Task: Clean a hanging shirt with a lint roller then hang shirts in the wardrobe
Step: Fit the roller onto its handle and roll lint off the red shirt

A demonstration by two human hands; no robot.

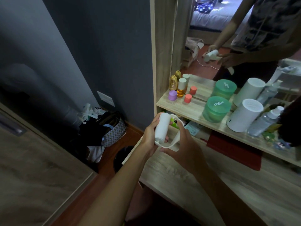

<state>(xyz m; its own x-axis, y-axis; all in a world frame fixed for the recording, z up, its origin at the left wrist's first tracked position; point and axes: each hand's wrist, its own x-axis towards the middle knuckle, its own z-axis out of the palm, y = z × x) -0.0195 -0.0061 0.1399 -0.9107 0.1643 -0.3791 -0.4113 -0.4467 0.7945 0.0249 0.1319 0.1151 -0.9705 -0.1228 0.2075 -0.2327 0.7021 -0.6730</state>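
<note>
— What have you got there?

— The lint roller [160, 128]. I'm holding it out in front of me, over the near edge of the table [187, 173], just below the shelf [193, 110] with the jars and bottles. My left hand [150, 136] is clamped round the white barrel, fingers wrapped behind it, thumb along the side. My right hand [182, 141] is closed on the thin white handle [175, 139] that loops off the bottom end.

— Does it feel awkward?

— I'd judge it light: hollow plastic, a paper roll inside at most. The barrel looks smooth and hard, so it could slip if I grip loosely, but it won't crush or bend. The handle is the slender part; I'd expect some flex there, so I wouldn't lever against it.

— So where would you hold it for the shirt?

— By the handle, well back from the barrel, so the roll turns freely. If that white shell is a cover, and I can't tell for sure from here, I'd steady the barrel with my left hand and pull the two apart along their length, not twist sideways. The sticky sheet underneath would grab skin, so fingers stay off it.

— And the shirt?

— Not in sight. Only the wall, a bag [112, 128] on the floor, and the mirror [244, 38] above the shelf.
</note>
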